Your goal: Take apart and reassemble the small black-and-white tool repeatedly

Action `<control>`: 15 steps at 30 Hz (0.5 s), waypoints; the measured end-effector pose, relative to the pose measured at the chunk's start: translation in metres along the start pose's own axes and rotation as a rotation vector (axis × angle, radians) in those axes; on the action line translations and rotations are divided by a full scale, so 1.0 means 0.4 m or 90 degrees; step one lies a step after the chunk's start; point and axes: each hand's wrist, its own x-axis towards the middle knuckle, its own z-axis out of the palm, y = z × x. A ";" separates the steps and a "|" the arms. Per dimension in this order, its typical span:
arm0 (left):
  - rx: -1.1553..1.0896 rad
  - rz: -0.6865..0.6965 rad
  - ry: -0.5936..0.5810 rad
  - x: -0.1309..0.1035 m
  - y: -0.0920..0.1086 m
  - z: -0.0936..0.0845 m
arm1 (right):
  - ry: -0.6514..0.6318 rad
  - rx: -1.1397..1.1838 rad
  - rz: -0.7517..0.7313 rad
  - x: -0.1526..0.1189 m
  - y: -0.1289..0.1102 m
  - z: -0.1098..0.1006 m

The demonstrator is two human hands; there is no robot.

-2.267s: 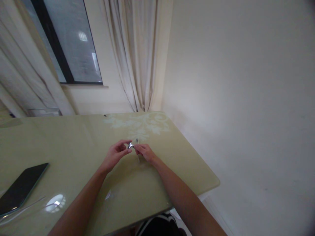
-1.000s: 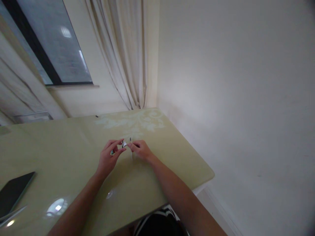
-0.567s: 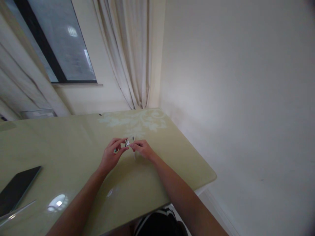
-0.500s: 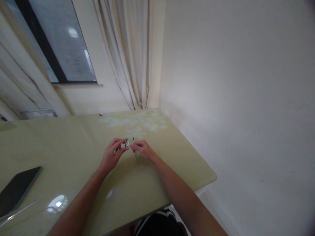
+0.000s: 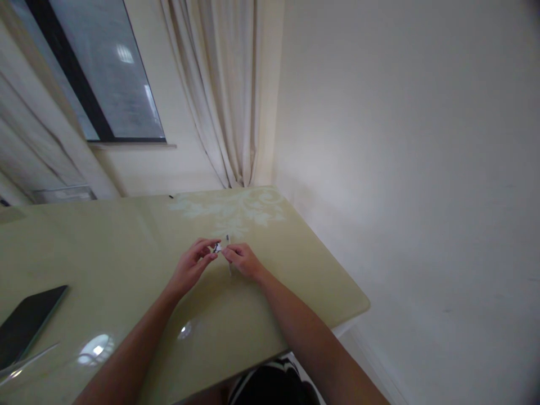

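Observation:
Over the table (image 5: pixel 261 304), my left hand (image 5: pixel 190 267) pinches a small white and dark object (image 5: pixel 217 247) between thumb and fingertips. Its kind is too small to make out. From the other side my right hand (image 5: pixel 244 260) reaches it, thumb and finger pinched together at its right edge. What exactly lies in that pinch is hidden. A thin white stick-like thing with a dark tip (image 5: pixel 228 238) passes behind the right fingertips; its lower end shows below them. I cannot tell whether it is held or lies on the table.
A dark flat tablet-like slab (image 5: pixel 31 318) lies at the left, with a thin clear strip (image 5: pixel 29 363) in front of it. A tiny black bit (image 5: pixel 171 197) sits at the table's back edge. The wall (image 5: pixel 400 169) runs along the right side; curtains (image 5: pixel 223 112) hang behind.
The left fingers have shifted slightly and the small object appears turned a little between them. Both hands stay in nearly the same place. The view has moved slightly.

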 end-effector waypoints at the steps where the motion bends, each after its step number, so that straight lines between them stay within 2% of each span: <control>1: 0.006 0.005 0.016 0.000 0.000 0.000 | 0.005 0.000 0.001 -0.001 0.002 0.001; 5: 0.064 0.042 0.115 0.000 0.003 -0.008 | 0.033 0.014 0.010 -0.002 0.009 0.003; 7: 0.080 0.050 0.135 0.000 0.001 -0.016 | 0.052 0.025 0.001 0.000 0.012 0.000; 11: 0.083 0.037 0.096 -0.004 -0.021 -0.014 | 0.138 0.059 -0.033 0.015 0.014 -0.017; 15: 0.117 0.027 0.018 0.022 -0.040 0.039 | 0.286 0.144 0.011 0.036 0.012 -0.057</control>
